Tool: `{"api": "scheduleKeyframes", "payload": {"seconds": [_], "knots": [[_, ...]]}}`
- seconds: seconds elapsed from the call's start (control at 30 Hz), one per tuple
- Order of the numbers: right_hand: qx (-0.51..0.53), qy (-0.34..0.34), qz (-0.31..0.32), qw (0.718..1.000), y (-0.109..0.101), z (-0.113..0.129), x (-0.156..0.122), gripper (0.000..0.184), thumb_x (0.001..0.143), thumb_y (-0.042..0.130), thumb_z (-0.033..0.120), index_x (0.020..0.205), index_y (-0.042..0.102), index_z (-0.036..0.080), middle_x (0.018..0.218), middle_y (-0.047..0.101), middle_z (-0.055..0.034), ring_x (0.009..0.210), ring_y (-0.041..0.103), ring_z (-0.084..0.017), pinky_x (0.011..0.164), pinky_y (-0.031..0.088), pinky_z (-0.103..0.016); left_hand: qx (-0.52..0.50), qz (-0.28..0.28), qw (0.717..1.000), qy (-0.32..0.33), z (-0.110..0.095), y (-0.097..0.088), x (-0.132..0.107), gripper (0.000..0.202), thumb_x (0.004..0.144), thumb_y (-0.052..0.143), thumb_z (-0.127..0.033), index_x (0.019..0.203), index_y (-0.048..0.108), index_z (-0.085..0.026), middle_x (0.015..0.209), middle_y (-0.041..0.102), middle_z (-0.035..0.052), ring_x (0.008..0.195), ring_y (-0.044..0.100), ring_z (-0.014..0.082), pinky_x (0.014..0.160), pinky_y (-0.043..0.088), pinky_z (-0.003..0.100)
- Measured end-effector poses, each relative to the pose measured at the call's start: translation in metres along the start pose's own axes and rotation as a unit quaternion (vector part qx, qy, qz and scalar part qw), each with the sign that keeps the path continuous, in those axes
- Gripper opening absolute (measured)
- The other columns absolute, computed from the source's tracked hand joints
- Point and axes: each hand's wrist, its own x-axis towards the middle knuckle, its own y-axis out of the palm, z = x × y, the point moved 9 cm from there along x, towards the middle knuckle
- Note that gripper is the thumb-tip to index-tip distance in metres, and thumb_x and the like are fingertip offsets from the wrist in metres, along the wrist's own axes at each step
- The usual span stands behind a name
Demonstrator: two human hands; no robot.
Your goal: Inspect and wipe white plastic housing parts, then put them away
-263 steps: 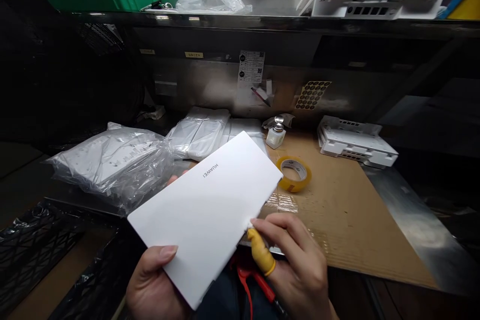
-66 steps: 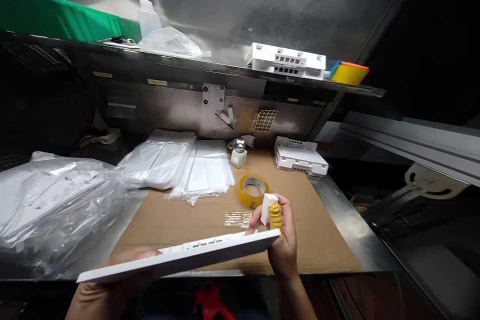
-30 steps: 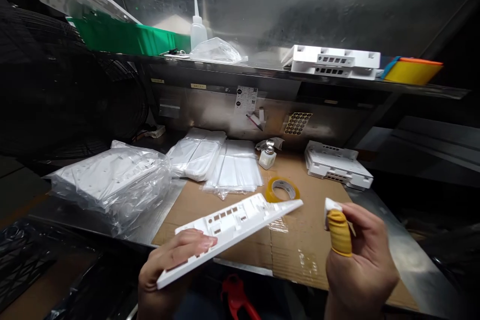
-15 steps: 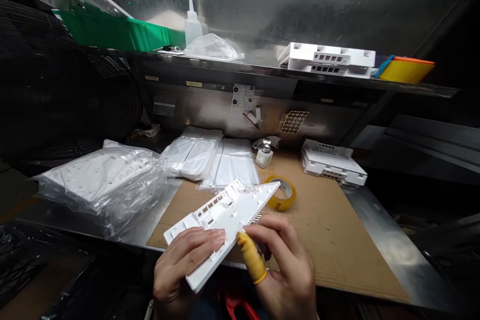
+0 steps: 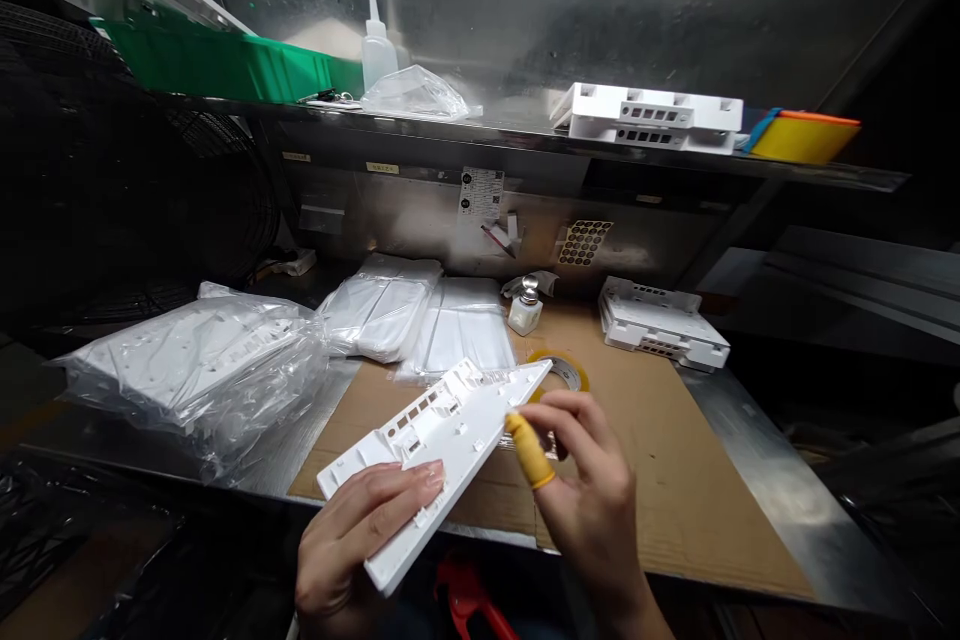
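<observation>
My left hand [image 5: 358, 530] grips the near end of a white plastic cover panel [image 5: 442, 430], which is turned inner side up with its ribs and cut-out slots showing. The panel tilts up and away over the cardboard sheet [image 5: 675, 480]. My right hand [image 5: 585, 490] is at the panel's right edge, fingers curled, with a yellow finger cot [image 5: 529, 436] on the thumb touching that edge. Whether a small white piece is still pinched in it is hidden.
A yellow tape roll [image 5: 564, 370] and a small pump bottle [image 5: 524, 308] stand beyond the panel. Bagged white panels [image 5: 187, 365] lie left, more bags [image 5: 420, 315] in the middle, stacked white housings [image 5: 660, 325] right. A shelf [image 5: 480, 135] overhead carries a green bin [image 5: 225, 70].
The panel was flipped from logo side up to inner side up. My right hand, apart with a white scrap a second ago, has returned to the panel's right edge.
</observation>
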Motion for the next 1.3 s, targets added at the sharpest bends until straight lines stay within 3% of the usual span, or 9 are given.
{"api": "scheduleKeyframes", "payload": {"seconds": [0.27, 0.4, 0.53, 0.83, 0.93, 1.03, 1.1, 1.17, 1.3], "knots": [[-0.015, -0.024, 0.035, 0.999, 0.005, -0.008, 0.002, 0.015, 0.092, 0.063, 0.009, 0.101, 0.071, 0.019, 0.096, 0.066, -0.0059, 0.085, 0.065, -0.017, 0.072, 0.055, -0.028, 0.016, 0.013, 1.000, -0.001, 0.000, 0.001, 0.002, 0.043, 0.086, 0.065, 0.003, 0.121, 0.072, -0.020, 0.112, 0.079, 0.0039, 0.102, 0.073, 0.0196, 0.096, 0.056, 0.034], [-0.081, 0.047, -0.050, 0.994, -0.043, -0.054, 0.020, 0.009, 0.089, 0.069, 0.017, 0.095, 0.074, 0.022, 0.098, 0.067, -0.0044, 0.088, 0.064, -0.019, 0.073, 0.052, -0.030, -0.038, -0.025, 0.994, -0.096, 0.018, -0.005, 0.000, 0.038, 0.083, 0.075, 0.000, 0.111, 0.076, -0.025, 0.104, 0.081, -0.0006, 0.093, 0.076, 0.0186, 0.089, 0.059, 0.029], [0.061, 0.125, -0.116, 0.984, -0.083, -0.073, 0.016, 0.007, 0.088, 0.074, 0.027, 0.094, 0.074, 0.024, 0.103, 0.065, -0.0032, 0.083, 0.065, -0.016, 0.066, 0.051, -0.027, -0.080, -0.056, 0.970, -0.225, 0.042, -0.008, -0.005, 0.025, 0.082, 0.081, -0.012, 0.100, 0.079, -0.029, 0.098, 0.081, -0.0036, 0.084, 0.076, 0.0168, 0.078, 0.060, 0.023], [0.340, 0.228, 0.184, 0.894, 0.008, -0.039, -0.003, 0.021, 0.106, 0.044, 0.043, 0.107, 0.052, 0.024, 0.140, 0.062, -0.0133, 0.071, 0.071, -0.013, 0.058, 0.055, -0.027, -0.133, -0.044, 0.949, -0.282, 0.056, -0.003, -0.004, 0.017, 0.078, 0.085, -0.022, 0.094, 0.082, -0.026, 0.091, 0.082, 0.0011, 0.081, 0.077, 0.0234, 0.071, 0.065, 0.029], [0.320, 0.209, 0.208, 0.900, 0.020, -0.040, -0.005, 0.021, 0.105, 0.047, 0.044, 0.107, 0.054, 0.023, 0.121, 0.070, -0.0098, 0.084, 0.070, -0.017, 0.073, 0.058, -0.030, -0.138, -0.014, 0.969, -0.206, 0.048, 0.003, 0.004, 0.015, 0.084, 0.081, -0.022, 0.096, 0.081, -0.031, 0.092, 0.082, -0.0011, 0.097, 0.077, 0.0251, 0.103, 0.057, 0.043], [0.313, 0.162, 0.126, 0.927, 0.013, -0.047, -0.008, 0.017, 0.104, 0.050, 0.039, 0.108, 0.057, 0.024, 0.107, 0.072, -0.0060, 0.095, 0.069, -0.019, 0.083, 0.058, -0.031, -0.088, -0.039, 0.975, -0.202, 0.052, 0.001, 0.005, 0.037, 0.081, 0.085, -0.036, 0.117, 0.076, -0.033, 0.130, 0.073, 0.0041, 0.141, 0.052, 0.0309, 0.129, 0.021, 0.055], [0.286, 0.128, 0.069, 0.947, 0.005, -0.050, -0.015, 0.015, 0.104, 0.050, 0.035, 0.112, 0.057, 0.025, 0.111, 0.072, -0.0056, 0.103, 0.070, -0.019, 0.085, 0.058, -0.029, -0.157, -0.089, 0.934, -0.309, 0.069, 0.002, -0.003, 0.085, 0.070, 0.086, -0.060, 0.146, 0.055, -0.037, 0.165, 0.041, 0.0049, 0.157, 0.023, 0.0325, 0.129, 0.019, 0.050], [0.250, 0.117, 0.046, 0.960, 0.004, -0.053, -0.027, 0.015, 0.104, 0.049, 0.034, 0.115, 0.056, 0.027, 0.114, 0.074, -0.0052, 0.109, 0.070, -0.019, 0.089, 0.057, -0.028, -0.325, -0.138, 0.831, -0.429, 0.085, 0.016, -0.014, 0.110, 0.067, 0.071, -0.082, 0.159, 0.031, -0.037, 0.173, 0.020, 0.0051, 0.158, 0.017, 0.0335, 0.125, 0.032, 0.048], [0.219, 0.097, 0.085, 0.967, 0.010, -0.059, -0.046, 0.016, 0.102, 0.052, 0.041, 0.110, 0.056, 0.028, 0.114, 0.076, -0.0053, 0.108, 0.073, -0.020, 0.089, 0.059, -0.029, -0.603, -0.077, 0.569, -0.554, 0.077, 0.070, -0.012, 0.086, 0.091, 0.055, -0.068, 0.154, 0.040, -0.011, 0.156, 0.049, 0.0230, 0.143, 0.046, 0.0425, 0.114, 0.045, 0.058]]}}
